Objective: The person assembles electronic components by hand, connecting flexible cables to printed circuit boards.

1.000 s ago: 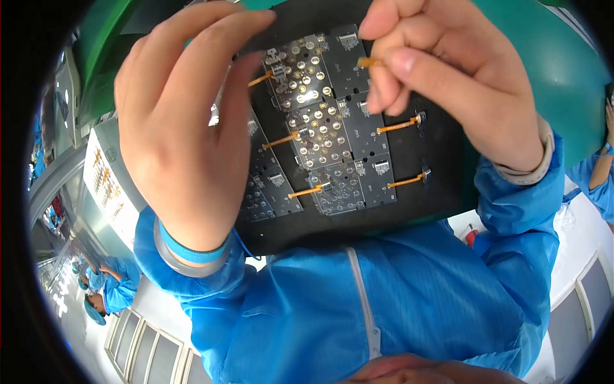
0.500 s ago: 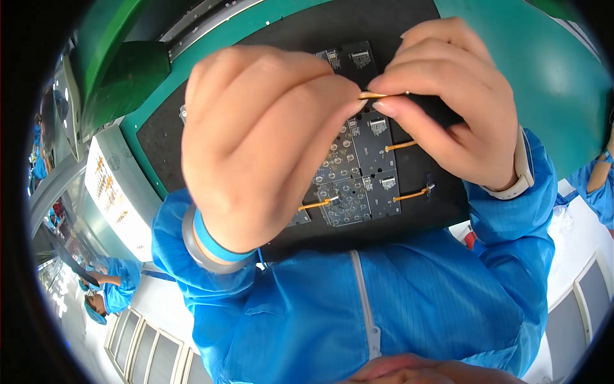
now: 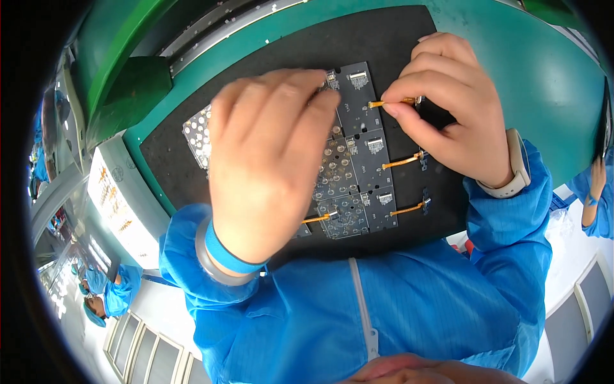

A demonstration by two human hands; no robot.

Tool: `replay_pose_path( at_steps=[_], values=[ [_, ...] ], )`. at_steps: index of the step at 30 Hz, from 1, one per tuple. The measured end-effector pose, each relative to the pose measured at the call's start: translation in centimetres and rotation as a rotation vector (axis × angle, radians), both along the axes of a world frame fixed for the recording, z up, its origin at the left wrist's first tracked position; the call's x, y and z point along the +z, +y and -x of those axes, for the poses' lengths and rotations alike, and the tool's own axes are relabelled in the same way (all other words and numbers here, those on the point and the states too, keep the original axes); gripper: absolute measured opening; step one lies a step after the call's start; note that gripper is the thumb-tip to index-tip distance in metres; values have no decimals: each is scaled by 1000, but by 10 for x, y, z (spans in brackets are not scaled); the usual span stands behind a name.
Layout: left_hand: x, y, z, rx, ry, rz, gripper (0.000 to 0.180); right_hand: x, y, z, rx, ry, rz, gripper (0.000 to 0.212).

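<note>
My right hand (image 3: 457, 105) pinches a short orange flex cable (image 3: 376, 104) between thumb and index finger. The cable's pale end lies at the right edge of the black circuit board panel (image 3: 355, 116); whether it is joined there I cannot tell. A small dark part on its other end shows partly behind my fingers. My left hand (image 3: 272, 153) hovers over the panel with its fingers loosely bent and apart, somewhat blurred, its thumb hidden. Two similar orange flex cables (image 3: 401, 161) extend from the panel's right side nearer to me. Another orange cable (image 3: 314, 220) shows below my left hand.
A black mat (image 3: 173, 144) lies under the boards on a green table (image 3: 537, 77). At left stands a white sheet or tray (image 3: 121, 205) with small orange parts. A green frame (image 3: 118, 57) rises at the far left. Other people (image 3: 118, 288) in blue are beyond the table.
My hands have parted. The left hand let go of the cable and moved back toward me; the right hand brought the cable down to the panel's edge. The panel's left part came into view.
</note>
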State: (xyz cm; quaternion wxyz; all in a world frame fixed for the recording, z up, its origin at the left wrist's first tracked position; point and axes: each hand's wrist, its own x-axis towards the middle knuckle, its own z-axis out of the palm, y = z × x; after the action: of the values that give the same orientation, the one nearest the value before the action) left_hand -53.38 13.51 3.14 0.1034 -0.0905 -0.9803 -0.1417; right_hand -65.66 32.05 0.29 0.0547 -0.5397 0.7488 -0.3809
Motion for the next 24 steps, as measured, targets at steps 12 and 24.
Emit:
replay_pose_path(
  at_steps=[12, 24],
  values=[
    [-2, 15, -5, -19, -107, 96, 39, -6, 0, -1, -20, 49, -6, 15],
    [-6, 17, -6, -25, -71, 141, 45, -5, -4, -2, -18, 72, -2, 15]
  ],
)
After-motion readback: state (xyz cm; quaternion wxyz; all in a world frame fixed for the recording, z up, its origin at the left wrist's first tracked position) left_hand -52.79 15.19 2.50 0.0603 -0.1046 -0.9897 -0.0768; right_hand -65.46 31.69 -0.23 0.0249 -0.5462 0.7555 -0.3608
